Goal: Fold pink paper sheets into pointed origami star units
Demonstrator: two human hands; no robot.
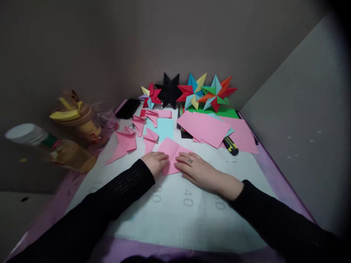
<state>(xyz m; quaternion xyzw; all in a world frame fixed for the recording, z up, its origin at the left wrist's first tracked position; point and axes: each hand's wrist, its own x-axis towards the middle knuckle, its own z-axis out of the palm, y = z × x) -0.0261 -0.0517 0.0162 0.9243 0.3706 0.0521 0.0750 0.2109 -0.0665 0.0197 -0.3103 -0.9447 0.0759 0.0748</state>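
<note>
Long black left sleeve [109, 199] and long black right sleeve [268, 213]

Pale flecks [131, 183] run in rows near the left cuff [148, 172]; a slim ring [154, 153] sits on the left hand [156, 164], a small dark H-like ring or mark [190, 160] on the right hand [201, 171]

matt, smooth pink folded paper square [170, 154]; glossy, clear plastic bottle [72, 155] with a smooth white plastic cap [24, 133]; knitted black cloth sleeves [123, 190].
</note>
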